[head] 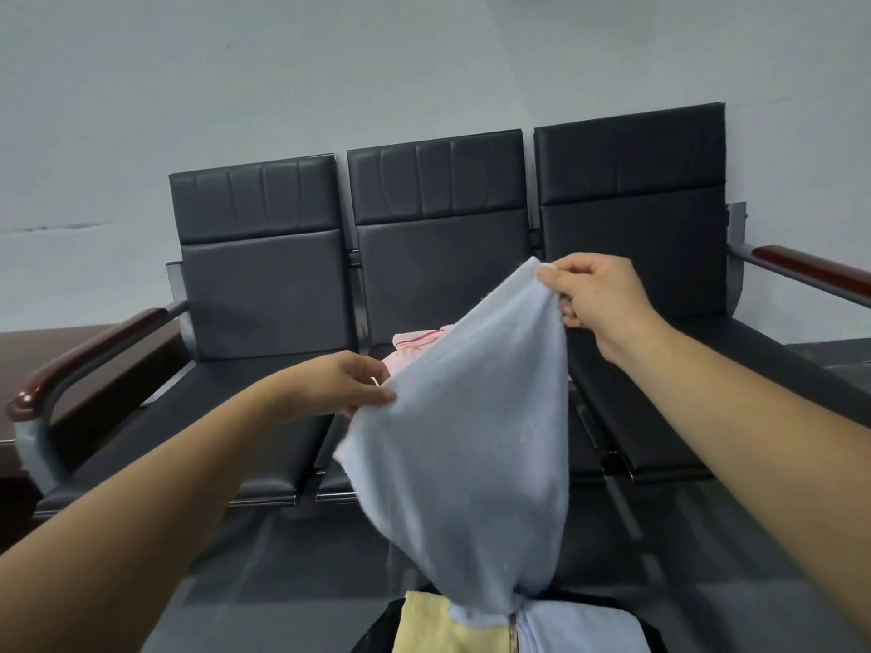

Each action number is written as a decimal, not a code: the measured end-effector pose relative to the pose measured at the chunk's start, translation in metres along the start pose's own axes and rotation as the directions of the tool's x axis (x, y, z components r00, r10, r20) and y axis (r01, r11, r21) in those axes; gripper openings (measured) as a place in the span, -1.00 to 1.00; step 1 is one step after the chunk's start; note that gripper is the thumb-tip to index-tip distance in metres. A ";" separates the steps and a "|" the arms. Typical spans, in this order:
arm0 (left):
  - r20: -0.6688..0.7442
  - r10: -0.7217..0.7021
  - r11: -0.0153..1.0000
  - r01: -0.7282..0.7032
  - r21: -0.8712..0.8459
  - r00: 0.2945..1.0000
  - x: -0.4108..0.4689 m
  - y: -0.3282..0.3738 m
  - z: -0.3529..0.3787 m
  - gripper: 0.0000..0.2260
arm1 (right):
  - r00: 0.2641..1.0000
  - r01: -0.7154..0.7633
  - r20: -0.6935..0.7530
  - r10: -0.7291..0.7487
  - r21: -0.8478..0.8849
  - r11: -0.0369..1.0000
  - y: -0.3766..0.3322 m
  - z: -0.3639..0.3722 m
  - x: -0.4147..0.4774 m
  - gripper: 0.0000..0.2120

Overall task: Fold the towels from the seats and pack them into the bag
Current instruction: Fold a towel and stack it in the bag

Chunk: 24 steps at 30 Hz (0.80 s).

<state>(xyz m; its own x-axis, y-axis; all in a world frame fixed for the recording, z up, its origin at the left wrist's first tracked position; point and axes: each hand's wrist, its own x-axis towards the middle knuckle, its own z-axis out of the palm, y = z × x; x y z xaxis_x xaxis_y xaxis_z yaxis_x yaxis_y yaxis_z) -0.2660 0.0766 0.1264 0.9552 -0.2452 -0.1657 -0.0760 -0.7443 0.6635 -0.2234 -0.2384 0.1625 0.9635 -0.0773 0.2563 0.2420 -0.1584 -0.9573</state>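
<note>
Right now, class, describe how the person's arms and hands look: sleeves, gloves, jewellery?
The left forearm and right forearm are bare to the frame's edge, no sleeve in view. The left hand and right hand wear no gloves; no watch, bracelet or ring shows.

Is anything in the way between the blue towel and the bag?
Nothing visible is. The left hand and right hand pinch the blue towel, and it hangs straight down to the bag, where a yellow towel lies.
</note>
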 end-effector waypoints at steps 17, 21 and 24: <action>-0.239 0.222 0.738 -0.324 -0.592 0.945 -0.010 0.039 0.006 -0.79 | 0.988 0.113 -0.101 -0.120 -0.075 0.991 0.016 0.001 0.002 -0.87; -0.145 0.266 0.889 -0.300 -0.347 0.953 -0.014 0.063 0.001 -0.73 | 0.988 0.153 0.023 -0.152 -0.120 0.981 0.009 0.012 -0.007 -0.69; -0.252 0.244 0.949 -0.284 -0.136 0.937 -0.011 0.076 0.001 -0.87 | 0.960 0.163 0.242 -0.145 -0.059 0.985 0.002 0.022 -0.022 -0.67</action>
<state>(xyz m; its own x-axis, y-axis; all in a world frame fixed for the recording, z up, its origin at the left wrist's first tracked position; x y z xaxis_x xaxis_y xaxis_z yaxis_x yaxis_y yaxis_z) -0.2828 0.0220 0.1781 0.9482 -0.2544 0.1903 -0.3040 -0.5524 0.7762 -0.2416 -0.2151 0.1522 0.9172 0.1867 0.3520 0.3889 -0.2266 -0.8930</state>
